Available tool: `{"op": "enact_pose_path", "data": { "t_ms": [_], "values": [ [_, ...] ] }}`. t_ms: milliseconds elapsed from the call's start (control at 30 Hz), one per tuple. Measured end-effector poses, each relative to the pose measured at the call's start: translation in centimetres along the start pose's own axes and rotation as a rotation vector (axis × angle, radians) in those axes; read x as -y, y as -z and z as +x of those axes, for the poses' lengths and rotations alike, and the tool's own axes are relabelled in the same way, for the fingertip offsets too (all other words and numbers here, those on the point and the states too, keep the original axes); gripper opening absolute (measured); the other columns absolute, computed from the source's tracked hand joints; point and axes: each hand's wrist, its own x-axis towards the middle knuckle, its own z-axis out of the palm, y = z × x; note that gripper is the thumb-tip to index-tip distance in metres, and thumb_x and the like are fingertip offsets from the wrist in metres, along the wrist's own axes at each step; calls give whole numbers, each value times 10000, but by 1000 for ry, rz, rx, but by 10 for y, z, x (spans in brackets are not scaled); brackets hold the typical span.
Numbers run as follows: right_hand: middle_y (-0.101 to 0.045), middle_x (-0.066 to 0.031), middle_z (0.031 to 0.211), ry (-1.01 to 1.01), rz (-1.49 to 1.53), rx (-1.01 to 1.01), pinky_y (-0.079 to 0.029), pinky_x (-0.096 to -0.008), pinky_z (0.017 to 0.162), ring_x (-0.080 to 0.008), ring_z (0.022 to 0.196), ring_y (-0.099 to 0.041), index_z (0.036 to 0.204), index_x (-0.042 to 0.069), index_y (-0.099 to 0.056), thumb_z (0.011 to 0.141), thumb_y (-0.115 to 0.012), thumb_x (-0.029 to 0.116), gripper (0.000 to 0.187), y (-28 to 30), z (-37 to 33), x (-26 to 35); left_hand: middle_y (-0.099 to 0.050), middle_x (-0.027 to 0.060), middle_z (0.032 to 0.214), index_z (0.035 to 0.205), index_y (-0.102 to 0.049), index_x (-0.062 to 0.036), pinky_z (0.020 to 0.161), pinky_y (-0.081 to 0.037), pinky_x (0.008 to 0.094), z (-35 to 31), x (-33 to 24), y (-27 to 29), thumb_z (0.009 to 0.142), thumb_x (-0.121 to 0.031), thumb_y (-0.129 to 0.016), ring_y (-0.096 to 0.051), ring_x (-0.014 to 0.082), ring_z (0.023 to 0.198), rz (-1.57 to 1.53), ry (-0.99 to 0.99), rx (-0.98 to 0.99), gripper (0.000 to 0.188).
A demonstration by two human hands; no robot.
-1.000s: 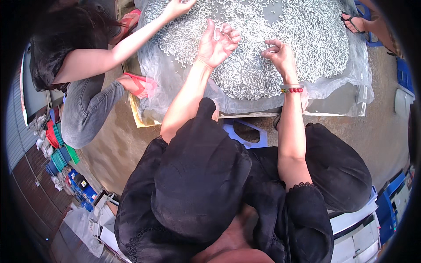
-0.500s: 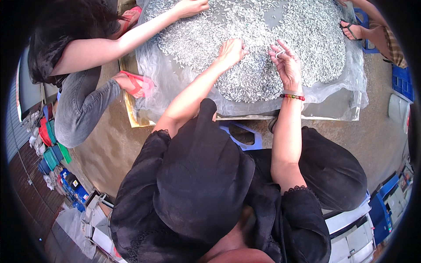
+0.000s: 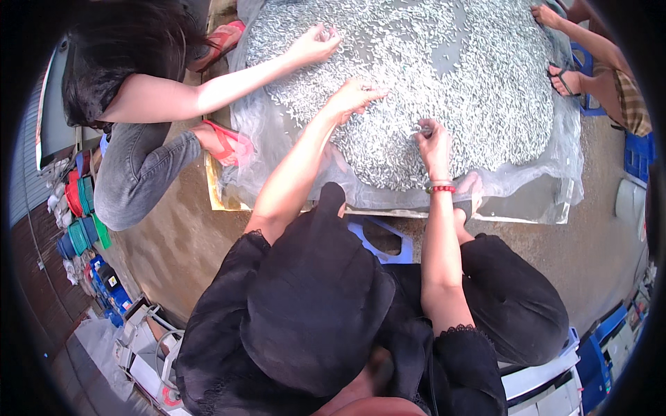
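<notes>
A thick layer of small, slender silvery-white pieces [image 3: 499, 104] covers the sheet before me; their exact kind is too small to tell. My left hand [image 3: 352, 100] hovers low over the middle of the layer, its fingers stretched to the right and the thumb apart, with nothing visible in them. Further right and nearer to me, my right hand [image 3: 435, 144] has its fingers curled together just above the pieces. Whatever they may hold is hidden. A red beaded bracelet [image 3: 441, 188] circles that wrist.
Under the pieces, a translucent sheet [image 3: 244, 149] drapes over a low table [image 3: 527, 206]. At the left, a co-worker's hand [image 3: 316, 45] reaches over the layer; another person's hand [image 3: 548, 15] touches its far right edge. A blue stool [image 3: 374, 239] stands below the near edge.
My left hand's fingers have gone from bunched to stretched out. My right hand has turned over, from fingers spread upward to curled in. The co-worker's left-side hand has shifted; the whole view sits lower.
</notes>
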Motion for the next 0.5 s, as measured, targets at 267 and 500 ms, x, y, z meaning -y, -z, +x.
{"op": "enact_pose_path", "data": {
  "t_ms": [267,500],
  "values": [
    [-646,-124,873,-327,468,-55,-475,-303,599,-199,676,-601,786,8,-648,747,-659,32,47,3,5,14,-396,-97,552,879,-618,-41,383,-186,178,-10,-18,-10,808,-256,-680,-271,0,428,-252,-49,11,234],
    [-571,-213,999,-484,1622,209,-493,-374,809,-324,885,-585,998,-31,-500,832,-526,30,179,3,11,64,-439,-68,582,846,-615,-53,414,-232,181,-30,-58,-25,811,-204,-655,-347,21,471,71,-152,-37,159]
  ]
}}
